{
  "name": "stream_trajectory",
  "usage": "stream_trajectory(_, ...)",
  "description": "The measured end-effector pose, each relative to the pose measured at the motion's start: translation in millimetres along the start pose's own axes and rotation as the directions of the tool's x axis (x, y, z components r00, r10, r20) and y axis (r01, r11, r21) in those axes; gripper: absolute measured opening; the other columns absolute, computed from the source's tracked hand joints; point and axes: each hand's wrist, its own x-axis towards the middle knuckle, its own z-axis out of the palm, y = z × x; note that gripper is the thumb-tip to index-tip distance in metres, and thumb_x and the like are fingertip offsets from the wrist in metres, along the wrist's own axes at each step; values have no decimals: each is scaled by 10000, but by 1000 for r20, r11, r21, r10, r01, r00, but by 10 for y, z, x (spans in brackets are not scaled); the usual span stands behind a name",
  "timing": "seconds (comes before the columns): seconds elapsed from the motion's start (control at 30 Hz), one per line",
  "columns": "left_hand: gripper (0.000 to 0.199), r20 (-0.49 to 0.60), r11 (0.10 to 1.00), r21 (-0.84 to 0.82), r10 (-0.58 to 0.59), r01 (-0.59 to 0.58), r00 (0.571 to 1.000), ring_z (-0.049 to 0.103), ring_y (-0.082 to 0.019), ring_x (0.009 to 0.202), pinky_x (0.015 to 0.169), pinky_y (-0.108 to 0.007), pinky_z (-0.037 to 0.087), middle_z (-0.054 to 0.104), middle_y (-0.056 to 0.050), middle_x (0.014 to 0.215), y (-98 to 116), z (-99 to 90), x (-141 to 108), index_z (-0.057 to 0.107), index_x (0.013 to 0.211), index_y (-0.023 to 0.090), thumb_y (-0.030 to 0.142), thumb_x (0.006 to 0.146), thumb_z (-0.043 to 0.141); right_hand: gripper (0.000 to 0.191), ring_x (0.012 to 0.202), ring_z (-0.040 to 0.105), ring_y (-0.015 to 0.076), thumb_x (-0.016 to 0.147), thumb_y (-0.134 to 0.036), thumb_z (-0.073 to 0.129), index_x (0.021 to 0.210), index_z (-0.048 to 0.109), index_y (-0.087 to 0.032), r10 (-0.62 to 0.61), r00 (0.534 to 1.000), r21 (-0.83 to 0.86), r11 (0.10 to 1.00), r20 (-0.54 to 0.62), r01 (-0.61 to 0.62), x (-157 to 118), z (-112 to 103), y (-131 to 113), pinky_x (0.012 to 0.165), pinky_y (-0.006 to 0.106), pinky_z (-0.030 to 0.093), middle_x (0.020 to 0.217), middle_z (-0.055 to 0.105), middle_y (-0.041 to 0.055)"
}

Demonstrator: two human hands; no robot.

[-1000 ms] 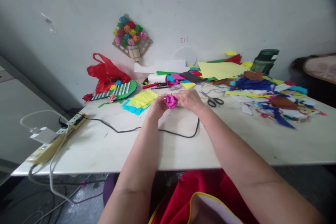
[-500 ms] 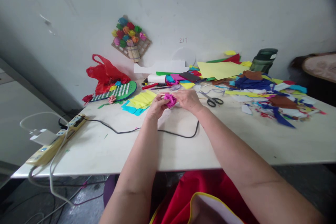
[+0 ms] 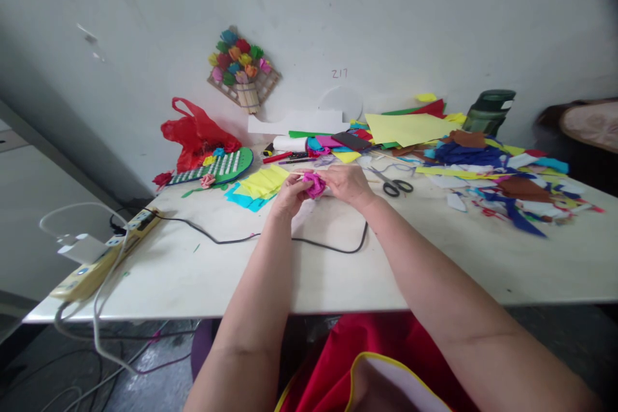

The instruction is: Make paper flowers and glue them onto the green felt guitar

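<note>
A crumpled magenta paper flower point(image 3: 315, 185) is held between my two hands above the middle of the table. My left hand point(image 3: 291, 193) grips it from the left, fingers closed. From the right, my right hand point(image 3: 348, 184) pinches its edge; the fingertips are partly hidden. Black-handled scissors point(image 3: 396, 187) lie just right of my right hand. Beside my left hand are yellow paper sheets point(image 3: 263, 181) on top of blue paper sheets point(image 3: 248, 199).
A black cable point(image 3: 333, 248) crosses the table in front of the hands. Paper scraps point(image 3: 521, 187) pile up at right, near a dark green bottle point(image 3: 490, 112). At left are a power strip point(image 3: 106, 257), a red plastic bag point(image 3: 197, 132) and a green flower-decorated board point(image 3: 226, 168).
The camera view has shifted slightly. Both hands stay on the magenta flower, with only a small change in the fingers; a light stick seen earlier by the left fingers is now less visible.
</note>
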Motion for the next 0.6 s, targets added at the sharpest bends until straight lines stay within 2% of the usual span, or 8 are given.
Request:
stream_trajectory(0.33, 343, -34, 999, 17, 28, -27, 999, 572, -128, 542, 506, -269, 476, 630, 9, 675, 22, 31, -12, 615, 847, 172, 200, 533, 751, 318, 648, 505, 157, 909, -252, 392, 912, 707, -212, -34, 999, 4, 999, -15, 35, -8, 12, 9, 566, 265, 254, 705, 638, 47)
stream_trajectory(0.6, 338, -28, 999, 18, 38, -38, 999, 573, -122, 547, 504, -255, 470, 625, 13, 665, 10, 16, 0, 629, 848, 172, 204, 535, 753, 329, 644, 509, 158, 916, -286, 387, 971, 705, -226, -6, 1000, -24, 1000, 12, 7, -14, -4, 6, 564, 267, 254, 732, 652, 49)
